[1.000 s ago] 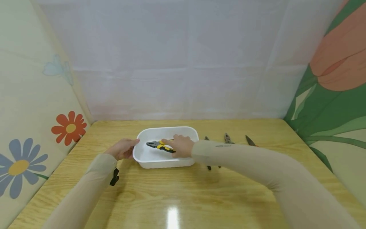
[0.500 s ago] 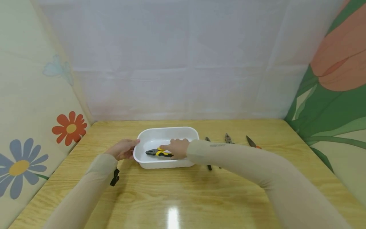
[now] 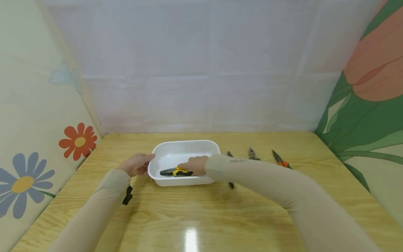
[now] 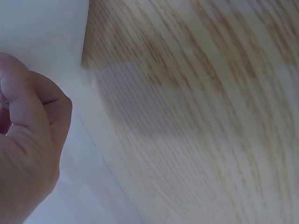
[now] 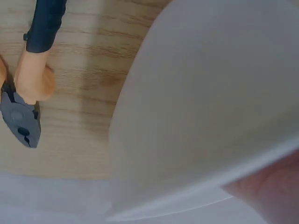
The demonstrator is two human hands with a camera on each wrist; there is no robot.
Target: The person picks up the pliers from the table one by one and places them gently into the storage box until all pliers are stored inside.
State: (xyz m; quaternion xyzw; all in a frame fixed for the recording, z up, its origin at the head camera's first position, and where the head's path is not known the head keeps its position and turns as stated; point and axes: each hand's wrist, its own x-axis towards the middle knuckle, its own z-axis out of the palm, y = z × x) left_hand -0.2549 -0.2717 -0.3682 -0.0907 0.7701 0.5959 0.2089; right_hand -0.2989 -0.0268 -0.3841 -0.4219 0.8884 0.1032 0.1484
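A white plastic bin (image 3: 189, 181) stands on the wooden table. My left hand (image 3: 136, 164) grips its left end, the thumb at the rim and the fingers outside; in the left wrist view those fingers (image 4: 32, 112) look curled beside the white wall (image 4: 42, 32). Inside the bin my right hand (image 3: 196, 166) holds yellow-and-black pliers (image 3: 179, 172) by the handles. Their dark jaws point left, low near the front wall. The right wrist view shows the bin's outer wall (image 5: 196, 102) and part of the hand (image 5: 275, 186), but the held pliers are hidden there.
Right of the bin lie dark pliers (image 3: 231, 184), another pair of pliers (image 3: 252, 154) and a pointed tool with orange parts (image 3: 282, 163); my right sleeve (image 3: 258, 171) covers parts of them. Orange-and-black pliers (image 5: 22, 116) show in the right wrist view. A white backdrop (image 3: 204, 87) stands behind.
My right hand has lowered the yellow-and-black pliers toward the bin's floor and front wall. My left hand has kept its grip on the bin.
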